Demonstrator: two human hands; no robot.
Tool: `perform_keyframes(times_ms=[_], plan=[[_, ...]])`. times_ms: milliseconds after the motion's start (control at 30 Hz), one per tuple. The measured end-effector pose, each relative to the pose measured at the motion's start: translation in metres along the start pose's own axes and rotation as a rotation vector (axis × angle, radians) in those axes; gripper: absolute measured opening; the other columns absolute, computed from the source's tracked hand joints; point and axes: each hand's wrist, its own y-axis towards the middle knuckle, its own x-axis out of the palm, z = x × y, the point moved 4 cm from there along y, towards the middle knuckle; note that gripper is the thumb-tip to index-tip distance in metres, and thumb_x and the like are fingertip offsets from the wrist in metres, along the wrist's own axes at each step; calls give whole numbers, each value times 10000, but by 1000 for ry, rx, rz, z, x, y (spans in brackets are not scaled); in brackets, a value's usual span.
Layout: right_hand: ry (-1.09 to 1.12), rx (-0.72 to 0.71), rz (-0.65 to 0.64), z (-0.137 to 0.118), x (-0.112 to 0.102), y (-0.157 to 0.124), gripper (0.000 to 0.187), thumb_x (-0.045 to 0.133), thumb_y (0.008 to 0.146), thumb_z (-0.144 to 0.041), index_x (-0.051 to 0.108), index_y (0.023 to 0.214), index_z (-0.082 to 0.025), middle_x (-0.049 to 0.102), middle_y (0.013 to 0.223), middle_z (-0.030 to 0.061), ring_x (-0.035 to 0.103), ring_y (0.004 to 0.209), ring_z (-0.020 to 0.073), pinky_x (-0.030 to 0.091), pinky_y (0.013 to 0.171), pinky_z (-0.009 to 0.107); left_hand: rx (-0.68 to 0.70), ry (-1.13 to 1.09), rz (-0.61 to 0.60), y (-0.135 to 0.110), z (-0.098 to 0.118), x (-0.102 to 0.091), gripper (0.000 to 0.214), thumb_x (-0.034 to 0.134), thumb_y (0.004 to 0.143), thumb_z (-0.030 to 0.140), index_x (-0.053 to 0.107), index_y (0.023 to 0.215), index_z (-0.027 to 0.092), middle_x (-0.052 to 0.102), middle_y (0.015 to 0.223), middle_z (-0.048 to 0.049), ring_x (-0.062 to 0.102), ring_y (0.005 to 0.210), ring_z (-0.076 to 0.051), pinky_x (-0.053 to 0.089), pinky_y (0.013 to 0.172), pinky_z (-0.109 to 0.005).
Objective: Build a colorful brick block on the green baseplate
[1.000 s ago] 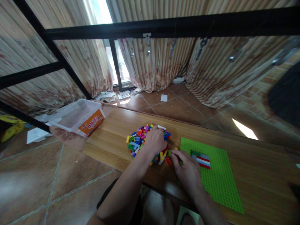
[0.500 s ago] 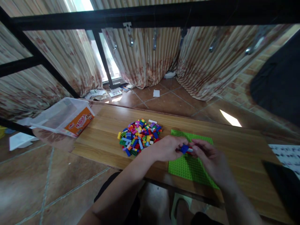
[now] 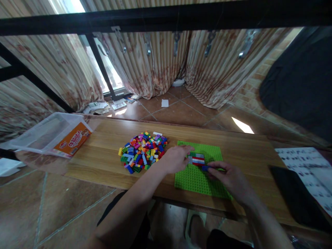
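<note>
A green baseplate (image 3: 207, 152) lies on the wooden table (image 3: 109, 138). On it sits a small block of stacked bricks (image 3: 197, 158) in grey, white and red rows. My left hand (image 3: 175, 158) rests at the plate's left edge, its fingers lying flat against the stacked bricks. My right hand (image 3: 230, 178) is over the plate just right of the stack, pinching a blue brick (image 3: 204, 168) at the stack's lower edge. A heap of loose coloured bricks (image 3: 141, 152) lies left of the plate.
A clear plastic box with an orange label (image 3: 52, 133) stands at the table's left end. A dark flat object (image 3: 293, 197) and a printed sheet (image 3: 308, 166) lie at the right end. Black frame bars (image 3: 166, 17) cross overhead; curtains and tiled floor lie behind.
Both hands left the brick heap and came together over the baseplate. The right hand now holds a blue brick down at the stack. The camera has swung right.
</note>
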Motion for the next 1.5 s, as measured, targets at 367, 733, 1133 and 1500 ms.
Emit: perform_keyframes(times_ms=[367, 733, 1133, 1500], plan=[[58, -70, -79, 16, 24, 2, 309, 693, 697, -425, 676, 909, -200, 739, 842, 52, 698, 739, 205, 554, 692, 336, -102, 132, -113, 2, -4, 11, 330, 569, 836, 239, 611, 1160, 189, 708, 979, -62, 673, 925, -218, 534, 850, -324], [-227, -216, 71, 18, 15, 3, 298, 614, 792, -437, 730, 989, -247, 755, 966, 39, 687, 868, 229, 513, 821, 378, -135, 94, -110, 2, 0, 11, 353, 569, 819, 221, 597, 1168, 173, 693, 1022, -78, 662, 989, -236, 520, 903, -342], [-293, -238, 45, 11, 18, 1, 297, 584, 810, -446, 734, 977, -251, 758, 986, 34, 687, 893, 233, 498, 843, 388, -152, 63, -117, 3, 2, 11, 282, 577, 814, 215, 608, 1092, 180, 692, 981, -69, 659, 979, -228, 512, 883, -315], [-348, -308, 108, 2, 22, -2, 239, 589, 790, -422, 740, 885, -263, 762, 892, 33, 696, 797, 232, 519, 803, 383, -213, 64, -75, 6, 0, 19, 358, 563, 814, 243, 566, 1165, 170, 701, 1019, -73, 671, 951, -232, 535, 854, -331]])
